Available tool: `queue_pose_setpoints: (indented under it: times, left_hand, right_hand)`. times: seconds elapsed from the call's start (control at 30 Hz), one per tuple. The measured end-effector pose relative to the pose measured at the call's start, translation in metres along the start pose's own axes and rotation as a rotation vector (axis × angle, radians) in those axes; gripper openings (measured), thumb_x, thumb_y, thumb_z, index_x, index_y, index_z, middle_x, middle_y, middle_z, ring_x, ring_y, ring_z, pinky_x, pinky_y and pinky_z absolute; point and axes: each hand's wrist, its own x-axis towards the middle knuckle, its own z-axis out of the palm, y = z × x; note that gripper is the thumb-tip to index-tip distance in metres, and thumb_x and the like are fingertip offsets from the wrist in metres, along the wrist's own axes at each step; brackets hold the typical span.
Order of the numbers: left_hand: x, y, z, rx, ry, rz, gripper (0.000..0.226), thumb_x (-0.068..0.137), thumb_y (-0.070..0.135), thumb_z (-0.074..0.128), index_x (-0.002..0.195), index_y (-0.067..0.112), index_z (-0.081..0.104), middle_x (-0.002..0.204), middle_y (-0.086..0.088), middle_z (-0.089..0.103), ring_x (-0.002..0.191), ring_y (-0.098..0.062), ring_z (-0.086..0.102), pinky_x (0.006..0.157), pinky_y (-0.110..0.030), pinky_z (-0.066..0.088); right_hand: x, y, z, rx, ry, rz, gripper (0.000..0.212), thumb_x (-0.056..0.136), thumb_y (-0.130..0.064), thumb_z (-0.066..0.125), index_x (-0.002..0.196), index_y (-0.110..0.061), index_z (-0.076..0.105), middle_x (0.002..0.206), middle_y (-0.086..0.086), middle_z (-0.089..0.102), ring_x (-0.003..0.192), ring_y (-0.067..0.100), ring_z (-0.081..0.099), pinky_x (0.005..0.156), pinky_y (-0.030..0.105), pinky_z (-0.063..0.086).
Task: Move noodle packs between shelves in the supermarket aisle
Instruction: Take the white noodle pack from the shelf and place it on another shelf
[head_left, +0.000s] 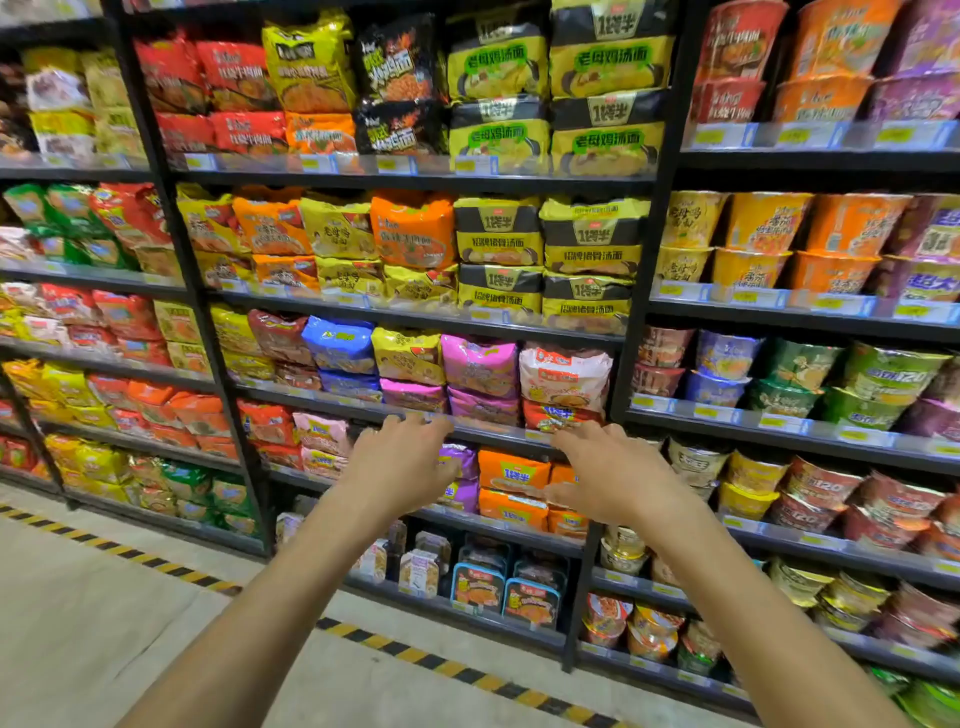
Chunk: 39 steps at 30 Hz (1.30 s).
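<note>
both hands reach forward holding nothing, fingers spread and loosely bent: left hand (402, 457), right hand (610, 475). the orange noodle packs (511, 486) lie stacked on the shelf (457, 515) straight ahead between them, long side left-to-right, about equally near either hand.

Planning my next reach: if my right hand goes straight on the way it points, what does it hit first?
Probably the orange noodle packs ahead of the right hand; its fingertips overlap the shelf edge above, so depth is unclear.
</note>
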Motion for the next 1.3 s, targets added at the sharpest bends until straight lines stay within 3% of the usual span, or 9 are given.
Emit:
queue_pose_setpoints:
  times: [0.23, 0.43, 0.73, 0.87, 1.0, 1.17, 1.3]
  left_hand:
    - [0.058, 0.037, 0.032, -0.024, -0.067, 0.026, 0.056, 0.104, 0.047, 0.045, 0.153, 0.023, 0.036, 0.148, -0.01, 0.05, 0.134, -0.034, 0.048, 0.1, -0.051, 0.046]
    - [0.112, 0.05, 0.064, -0.071, -0.056, 0.068, 0.053, 0.104, 0.042, 0.046, 0.152, 0.021, 0.037, 0.138, -0.011, 0.057, 0.126, -0.033, 0.053, 0.087, -0.044, 0.052]
    - [0.215, 0.041, 0.118, -0.134, -0.074, 0.115, 0.057, 0.103, 0.042, 0.048, 0.155, 0.022, 0.033, 0.15, -0.008, 0.049, 0.134, -0.032, 0.049, 0.095, -0.048, 0.051]
    - [0.276, 0.031, 0.144, -0.193, -0.059, 0.16, 0.054, 0.102, 0.041, 0.049, 0.152, 0.022, 0.037, 0.136, -0.01, 0.056, 0.122, -0.033, 0.055, 0.083, -0.042, 0.05]
    - [0.335, 0.025, 0.167, -0.258, -0.071, 0.186, 0.053, 0.101, 0.037, 0.051, 0.151, 0.02, 0.038, 0.129, -0.011, 0.059, 0.122, -0.032, 0.054, 0.085, -0.043, 0.05]
    - [0.385, 0.019, 0.202, -0.342, -0.067, 0.231, 0.053, 0.101, 0.035, 0.051, 0.15, 0.022, 0.039, 0.128, -0.009, 0.058, 0.121, -0.032, 0.054, 0.082, -0.043, 0.051]
    - [0.411, 0.018, 0.23, -0.514, -0.029, 0.248, 0.062, 0.099, 0.031, 0.056, 0.156, 0.027, 0.03, 0.135, -0.008, 0.054, 0.123, -0.032, 0.054, 0.089, -0.049, 0.052]
  right_hand:
    - [0.045, 0.05, 0.032, 0.039, -0.055, 0.052, 0.065, 0.098, -0.055, 0.049, 0.154, -0.026, 0.031, 0.155, 0.007, 0.037, 0.14, 0.03, 0.037, 0.108, 0.048, 0.041]
    - [0.087, 0.083, 0.056, 0.065, -0.066, 0.072, 0.067, 0.098, -0.055, 0.049, 0.155, -0.025, 0.029, 0.159, 0.006, 0.033, 0.143, 0.031, 0.036, 0.109, 0.048, 0.042]
    - [0.182, 0.111, 0.092, 0.085, -0.113, 0.145, 0.071, 0.097, -0.052, 0.053, 0.157, -0.027, 0.025, 0.153, 0.007, 0.039, 0.137, 0.032, 0.042, 0.102, 0.046, 0.044]
    - [0.234, 0.123, 0.108, 0.084, -0.15, 0.205, 0.063, 0.096, -0.05, 0.055, 0.151, -0.026, 0.034, 0.143, 0.009, 0.046, 0.132, 0.033, 0.045, 0.101, 0.048, 0.046]
    - [0.284, 0.134, 0.122, 0.089, -0.169, 0.259, 0.059, 0.097, -0.049, 0.055, 0.148, -0.027, 0.035, 0.143, 0.008, 0.044, 0.132, 0.031, 0.043, 0.097, 0.046, 0.046]
    - [0.327, 0.146, 0.148, 0.145, -0.09, 0.314, 0.055, 0.098, -0.046, 0.053, 0.145, -0.023, 0.038, 0.144, 0.007, 0.043, 0.13, 0.031, 0.045, 0.095, 0.045, 0.049]
    - [0.35, 0.157, 0.172, 0.276, 0.106, 0.334, 0.064, 0.098, -0.037, 0.055, 0.154, -0.026, 0.027, 0.156, 0.005, 0.034, 0.129, 0.03, 0.049, 0.088, 0.042, 0.055]
